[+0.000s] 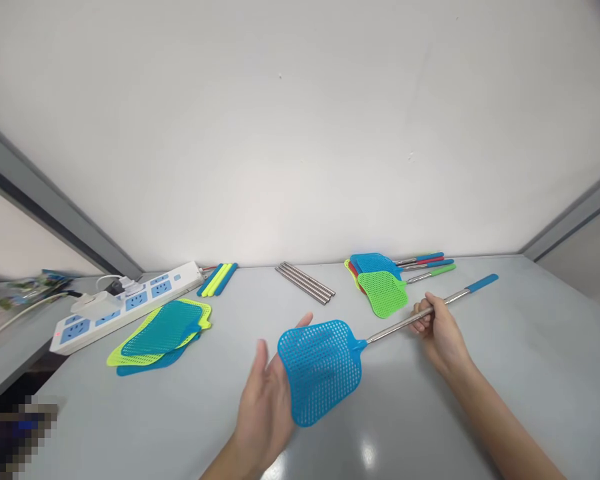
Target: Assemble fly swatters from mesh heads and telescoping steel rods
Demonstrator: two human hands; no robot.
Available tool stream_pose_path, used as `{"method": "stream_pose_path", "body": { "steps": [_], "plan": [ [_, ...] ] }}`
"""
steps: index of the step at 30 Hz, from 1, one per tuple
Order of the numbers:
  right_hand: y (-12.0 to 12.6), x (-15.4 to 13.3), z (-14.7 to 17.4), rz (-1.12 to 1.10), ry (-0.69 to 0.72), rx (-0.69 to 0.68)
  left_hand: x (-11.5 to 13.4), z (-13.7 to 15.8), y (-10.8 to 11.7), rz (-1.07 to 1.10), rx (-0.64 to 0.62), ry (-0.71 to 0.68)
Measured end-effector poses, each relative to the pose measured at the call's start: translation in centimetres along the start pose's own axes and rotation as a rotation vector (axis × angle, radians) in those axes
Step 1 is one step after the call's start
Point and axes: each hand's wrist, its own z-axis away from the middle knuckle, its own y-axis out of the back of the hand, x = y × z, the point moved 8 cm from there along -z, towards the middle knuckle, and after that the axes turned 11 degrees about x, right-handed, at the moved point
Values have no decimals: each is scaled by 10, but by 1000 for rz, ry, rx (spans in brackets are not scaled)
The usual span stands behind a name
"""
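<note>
A blue fly swatter [323, 373] with a metal rod and blue grip is held up over the table. My right hand [437, 327] is closed around its rod, partway between head and grip. Behind the perforated head, my left hand [267, 400] is open, thumb up and fingers stretched out; the head partly hides it, so I cannot tell whether they touch. Beyond my right hand lies a pile of whole swatters, a green fly swatter [384, 293] on top. Several bare metal rods [305, 283] lie side by side near the wall.
To the left, loose yellow and blue swatter heads [163, 330] overlap beside a white power strip [130, 303] with plugs and cables. Blue and yellow grips [217, 279] lie behind them. A white wall [300, 133] bounds the grey table [220, 407] at the back.
</note>
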Motion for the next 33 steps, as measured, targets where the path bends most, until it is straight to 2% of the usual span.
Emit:
{"method": "stream_pose_path", "body": {
  "steps": [4, 6, 9, 13, 15, 21, 26, 33],
  "plan": [
    [-2, 4, 3, 59, -11, 24, -12, -4, 13, -138, 184, 0],
    [-5, 3, 4, 51, -12, 5, -18, -6, 16, -171, 205, 39],
    [-8, -3, 0, -127, -63, -52, -20, -9, 21, -181, 214, 68],
    [-10, -4, -3, -388, -273, -152, -23, -13, 29, -186, 239, 87],
    [-12, -5, -1, -454, -322, -191, -27, -14, 32, -186, 237, 99],
    [-7, -7, 5, -401, -197, -139, -32, -18, 36, -210, 288, 83],
    [-9, -1, 10, -345, -108, -119, -23, -17, 46, -299, 457, 81],
    [-11, 7, 16, -397, -96, -91, -15, -22, 49, -351, 418, 127]
  ]
}}
